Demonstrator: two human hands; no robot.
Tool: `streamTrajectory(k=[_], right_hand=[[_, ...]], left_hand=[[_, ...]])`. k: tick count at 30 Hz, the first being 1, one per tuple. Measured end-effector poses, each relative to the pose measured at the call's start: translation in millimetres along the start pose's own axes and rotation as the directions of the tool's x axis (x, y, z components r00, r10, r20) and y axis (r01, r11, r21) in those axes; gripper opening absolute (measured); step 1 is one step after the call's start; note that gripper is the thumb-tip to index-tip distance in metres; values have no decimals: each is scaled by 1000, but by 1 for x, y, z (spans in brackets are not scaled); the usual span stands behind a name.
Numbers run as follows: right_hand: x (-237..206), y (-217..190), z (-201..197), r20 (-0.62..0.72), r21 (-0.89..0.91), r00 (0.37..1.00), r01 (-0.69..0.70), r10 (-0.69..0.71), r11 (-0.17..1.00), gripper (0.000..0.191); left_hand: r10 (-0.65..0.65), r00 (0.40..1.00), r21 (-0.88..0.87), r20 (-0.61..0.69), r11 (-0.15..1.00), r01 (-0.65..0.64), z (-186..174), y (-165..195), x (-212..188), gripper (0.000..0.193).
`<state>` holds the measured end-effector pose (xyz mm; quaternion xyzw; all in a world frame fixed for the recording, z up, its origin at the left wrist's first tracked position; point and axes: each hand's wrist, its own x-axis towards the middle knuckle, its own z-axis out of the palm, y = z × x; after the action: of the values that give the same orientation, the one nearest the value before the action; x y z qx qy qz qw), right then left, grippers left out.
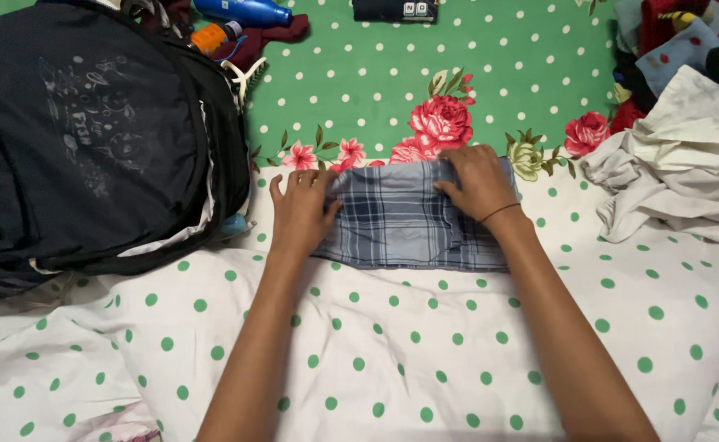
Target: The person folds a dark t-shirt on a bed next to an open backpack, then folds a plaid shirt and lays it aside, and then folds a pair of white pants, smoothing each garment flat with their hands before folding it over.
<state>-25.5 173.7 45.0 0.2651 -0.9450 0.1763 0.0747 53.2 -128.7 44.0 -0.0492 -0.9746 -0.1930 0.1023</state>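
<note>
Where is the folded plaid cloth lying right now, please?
In the head view, the plaid cloth lies mid-frame on the dotted bedsheet, under the left hand and right hand, right of the black backpack.

There is only one view, from a camera worn on the person's head. It looks steeply down and forward over both forearms, which enter from the lower edge and reach away from the lens. The camera is near: the bed with the white and green dotted sheet [392,352] fills almost the whole picture. The far edge of the picture cuts off the large black fabric backpack [89,139] at the left and, probably, a pile of crumpled clothes [687,155] at the right.
</note>
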Motion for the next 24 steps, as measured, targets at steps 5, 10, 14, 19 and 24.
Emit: streamTrajectory(k=[5, 10, 14, 19, 24], right_hand=[[-18, -10, -8, 173, 6, 980, 99, -99, 995, 12], [-35, -19, -10, 239, 73, 967, -108, 88, 992, 19], [-30, -16, 6, -122, 11, 991, -54, 55, 998, 26], [-30, 3, 19, -191, 24, 909, -373, 371, 927, 19], [-29, 31, 24, 84, 154, 862, -507, 500, 848, 44]], left_hand=[[30, 999, 141, 42, 989, -36, 0, 4, -11, 36], [66, 997, 143, 26, 987, -69, 6, 10, -16, 29], [65, 998, 128, 20, 989, -67, 7, 11, -18, 26], [14, 1000, 22, 13, 1000, -14, 7, 6, -18, 36], [-16, 999, 45, 43, 999, 14, 11, 0, -13, 38]])
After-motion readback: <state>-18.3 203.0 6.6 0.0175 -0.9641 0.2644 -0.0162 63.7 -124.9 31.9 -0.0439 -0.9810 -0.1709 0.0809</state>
